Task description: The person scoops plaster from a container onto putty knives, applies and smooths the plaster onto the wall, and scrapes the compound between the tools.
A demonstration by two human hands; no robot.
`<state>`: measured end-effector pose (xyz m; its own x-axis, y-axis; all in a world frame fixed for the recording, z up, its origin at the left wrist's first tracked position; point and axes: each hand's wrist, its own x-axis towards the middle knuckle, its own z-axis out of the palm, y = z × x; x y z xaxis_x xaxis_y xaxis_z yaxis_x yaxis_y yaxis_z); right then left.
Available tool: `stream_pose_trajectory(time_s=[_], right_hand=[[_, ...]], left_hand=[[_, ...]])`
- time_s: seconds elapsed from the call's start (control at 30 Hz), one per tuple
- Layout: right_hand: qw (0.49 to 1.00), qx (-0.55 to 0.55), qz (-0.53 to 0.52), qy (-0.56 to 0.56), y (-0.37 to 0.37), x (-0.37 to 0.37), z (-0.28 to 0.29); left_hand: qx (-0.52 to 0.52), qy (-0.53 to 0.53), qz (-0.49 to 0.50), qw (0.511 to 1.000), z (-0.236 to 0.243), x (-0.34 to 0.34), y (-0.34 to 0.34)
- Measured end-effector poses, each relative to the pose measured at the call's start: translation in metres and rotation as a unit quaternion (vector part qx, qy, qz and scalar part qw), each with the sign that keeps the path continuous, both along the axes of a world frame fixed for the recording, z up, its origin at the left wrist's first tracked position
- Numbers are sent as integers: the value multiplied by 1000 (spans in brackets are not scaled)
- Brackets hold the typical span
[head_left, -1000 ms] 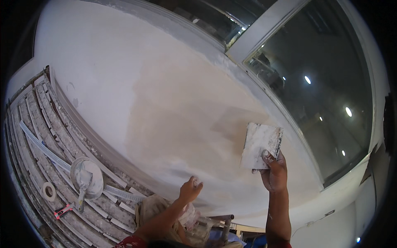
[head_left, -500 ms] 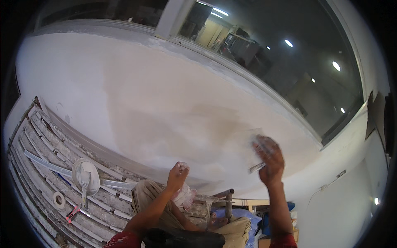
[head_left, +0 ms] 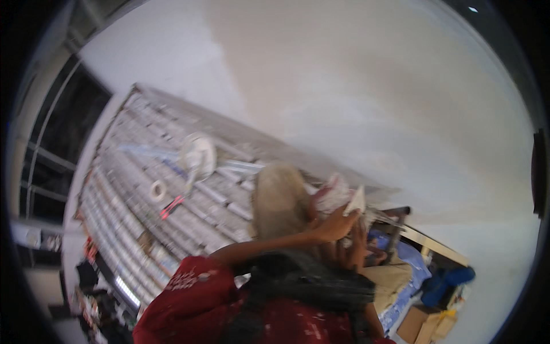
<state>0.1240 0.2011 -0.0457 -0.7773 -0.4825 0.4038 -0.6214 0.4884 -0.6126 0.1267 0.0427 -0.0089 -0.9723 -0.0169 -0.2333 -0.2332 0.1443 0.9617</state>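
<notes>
My left hand (head_left: 335, 226) and my right hand (head_left: 357, 246) are close together in front of my knees. Between them stands a flat white-coated scraper (head_left: 357, 201), its pointed edge upward. The left fingers press against the scraper's lower part; the right fingers wrap round its base, partly hidden and blurred. Just behind the hands lies a crumpled clear bag (head_left: 333, 194) with white paste in it. Beyond it rises the wall (head_left: 366, 114), with a beige damp-looking patch and paler areas.
I sit on a paint-spattered slatted platform (head_left: 166, 123). To the left are a round white pan (head_left: 199, 155) with a putty knife (head_left: 193, 176), a tape roll (head_left: 158, 190) and a red-and-black cutter (head_left: 171, 207). A pipe end (head_left: 404, 211), blue sheeting (head_left: 418, 258) and a cardboard box (head_left: 417, 324) are at right.
My right hand has come down from the wall with the scraper and met my left hand near my lap. The view has swung left and down, showing more of the platform.
</notes>
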Motion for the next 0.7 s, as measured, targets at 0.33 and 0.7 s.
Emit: stream_pose_trajectory(time_s=[0.33, 0.7], right_hand=[[890, -179, -12, -419, -3, -26, 1], [691, -417, 92, -583, 27, -59, -59]], left_hand=[[19, 153, 122, 980, -24, 32, -29], [-303, 37, 517, 800, -87, 219, -260]])
